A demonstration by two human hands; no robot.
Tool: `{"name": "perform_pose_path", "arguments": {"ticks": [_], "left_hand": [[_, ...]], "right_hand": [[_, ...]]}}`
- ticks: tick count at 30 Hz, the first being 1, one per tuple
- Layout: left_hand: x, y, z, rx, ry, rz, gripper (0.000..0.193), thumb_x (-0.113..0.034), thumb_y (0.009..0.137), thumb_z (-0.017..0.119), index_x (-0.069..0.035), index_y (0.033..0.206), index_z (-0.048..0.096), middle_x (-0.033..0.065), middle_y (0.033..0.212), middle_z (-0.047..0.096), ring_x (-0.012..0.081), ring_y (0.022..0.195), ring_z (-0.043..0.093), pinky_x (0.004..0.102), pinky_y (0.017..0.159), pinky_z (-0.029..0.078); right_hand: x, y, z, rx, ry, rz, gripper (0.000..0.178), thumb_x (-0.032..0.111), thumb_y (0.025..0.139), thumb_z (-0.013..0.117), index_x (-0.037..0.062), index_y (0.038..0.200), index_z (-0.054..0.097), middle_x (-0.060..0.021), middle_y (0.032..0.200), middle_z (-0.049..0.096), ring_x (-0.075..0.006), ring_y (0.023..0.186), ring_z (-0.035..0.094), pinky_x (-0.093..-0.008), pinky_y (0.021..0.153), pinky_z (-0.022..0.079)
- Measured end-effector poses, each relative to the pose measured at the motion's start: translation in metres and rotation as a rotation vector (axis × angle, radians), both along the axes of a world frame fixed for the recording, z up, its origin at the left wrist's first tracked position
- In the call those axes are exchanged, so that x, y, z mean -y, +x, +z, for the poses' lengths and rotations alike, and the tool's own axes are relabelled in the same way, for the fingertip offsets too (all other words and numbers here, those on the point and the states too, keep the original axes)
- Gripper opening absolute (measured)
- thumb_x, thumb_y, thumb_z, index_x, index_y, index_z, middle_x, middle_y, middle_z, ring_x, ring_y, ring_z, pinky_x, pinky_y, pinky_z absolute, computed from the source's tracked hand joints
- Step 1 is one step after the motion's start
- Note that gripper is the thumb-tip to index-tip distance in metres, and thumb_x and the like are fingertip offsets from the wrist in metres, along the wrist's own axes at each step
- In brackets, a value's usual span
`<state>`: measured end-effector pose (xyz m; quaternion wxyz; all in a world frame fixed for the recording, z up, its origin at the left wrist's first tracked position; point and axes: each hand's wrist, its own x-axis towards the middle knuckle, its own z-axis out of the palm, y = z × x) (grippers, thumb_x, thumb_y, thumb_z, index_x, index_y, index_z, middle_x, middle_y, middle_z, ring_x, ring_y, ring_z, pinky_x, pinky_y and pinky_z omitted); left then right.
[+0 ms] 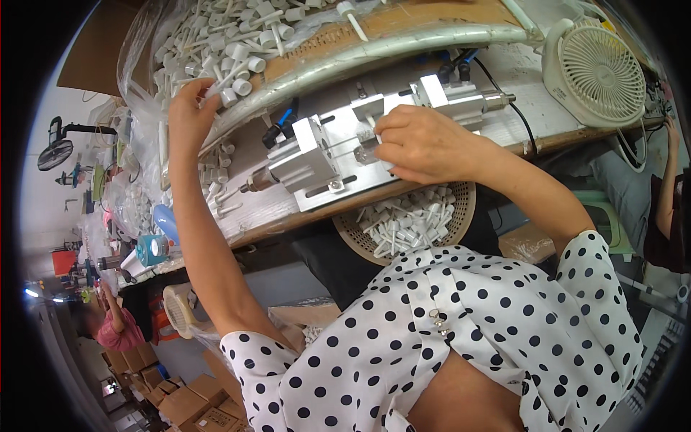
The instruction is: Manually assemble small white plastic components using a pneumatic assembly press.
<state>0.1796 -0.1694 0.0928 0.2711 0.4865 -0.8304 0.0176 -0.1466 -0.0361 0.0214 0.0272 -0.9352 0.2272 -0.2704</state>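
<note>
My left hand (188,108) reaches into a heap of small white plastic caps with stems (237,43) on a clear plastic sheet and closes its fingers on one of them. My right hand (425,140) rests on a metal pneumatic press fixture (317,155) bolted to the workbench, with its fingertips pinching a small white part at the fixture's middle slot. A round tan basket (461,212) holding several finished white parts sits in my lap under the bench edge.
A white desk fan (594,72) stands at the right end of the bench (518,68). Another person's arm (669,187) is at the far right. At lower left are cardboard boxes (191,403), another small fan (176,309) and a person in pink (115,324).
</note>
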Motion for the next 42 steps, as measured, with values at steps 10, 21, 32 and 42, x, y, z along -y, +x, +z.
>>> {"name": "perform_pose_path", "arguments": {"ticks": [10,21,32,42], "left_hand": [[-0.047,-0.023,0.013,-0.613,0.424,-0.002,0.029,-0.015,0.078,0.067,0.001,0.101,0.060,0.0031,0.081,0.058,0.0083,0.069,0.052,0.0210,0.061,0.042],[-0.144,-0.116,-0.035,-0.666,0.202,-0.238,0.024,-0.004,0.067,0.073,-0.001,0.086,0.057,0.0085,0.097,0.056,0.0095,0.068,0.055,0.0217,0.056,0.045],[-0.174,-0.174,-0.082,-0.290,0.118,-0.155,0.025,-0.003,0.069,0.068,0.001,0.089,0.053,0.0156,0.104,0.054,0.0269,0.074,0.057,0.0318,0.063,0.048],[-0.143,-0.142,-0.041,-0.399,0.078,-0.128,0.020,-0.005,0.071,0.069,-0.003,0.089,0.061,0.0028,0.077,0.059,0.0097,0.061,0.052,0.0216,0.054,0.041]], "right_hand": [[0.045,0.003,0.047,0.127,0.119,-0.175,0.025,0.025,0.070,0.064,0.0070,0.087,0.059,-0.0113,0.082,0.059,-0.0291,0.078,0.058,-0.0399,0.067,0.046],[0.106,-0.012,0.068,0.265,0.170,-0.583,0.025,0.013,0.074,0.059,0.0004,0.096,0.056,-0.0223,0.087,0.060,-0.0312,0.084,0.059,-0.0375,0.074,0.046],[0.015,-0.043,0.039,0.804,0.791,-0.198,0.026,0.018,0.080,0.062,0.0027,0.100,0.057,-0.0058,0.097,0.059,-0.0145,0.086,0.059,-0.0253,0.069,0.047],[-0.022,-0.034,0.026,0.532,0.316,-0.180,0.028,0.008,0.065,0.073,0.0041,0.091,0.064,-0.0056,0.094,0.062,-0.0164,0.087,0.055,-0.0279,0.070,0.045]]}}
